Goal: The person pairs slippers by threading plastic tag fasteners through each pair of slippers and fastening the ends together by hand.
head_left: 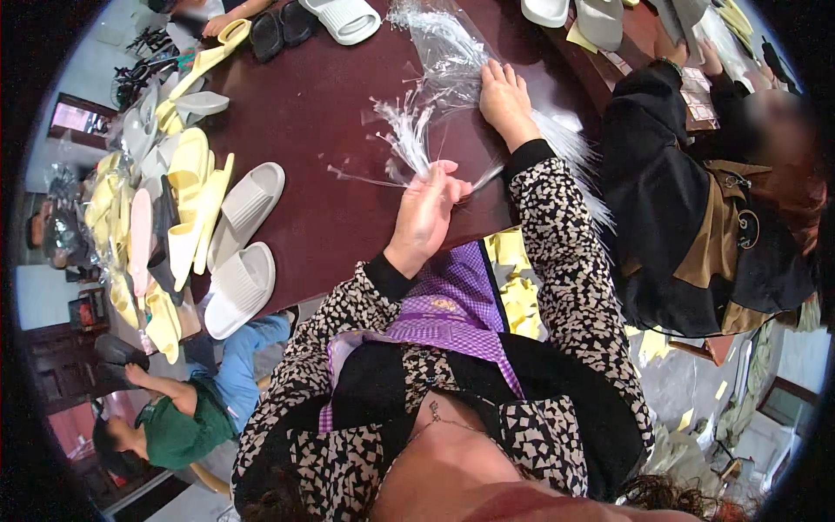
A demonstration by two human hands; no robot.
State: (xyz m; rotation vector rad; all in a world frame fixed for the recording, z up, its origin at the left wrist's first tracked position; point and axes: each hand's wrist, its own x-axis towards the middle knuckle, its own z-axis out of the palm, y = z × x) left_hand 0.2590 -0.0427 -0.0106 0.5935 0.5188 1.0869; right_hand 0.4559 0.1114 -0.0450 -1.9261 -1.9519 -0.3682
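My left hand [426, 213] is closed on a bunch of thin white plastic tag strings [407, 135]; their small-tipped ends fan out above its fingers. Farther off and to the right, my right hand [507, 100] lies with fingers stretched over a clear plastic bag [448, 56]. More white strings show inside that bag. On the near side of the right hand, a long spray of white strands [565, 143] spreads past my wrist; its thumb is hidden. A few loose strands stretch between the two hands over the dark red table [339, 113].
Grey and white slides [246, 204] stand at the table's left edge, beside a pile of yellow slippers [187, 174]. More slippers [344, 17] lie along the far edge. A person in black [661, 200] sits close on my right; another in green [187, 426] is at lower left.
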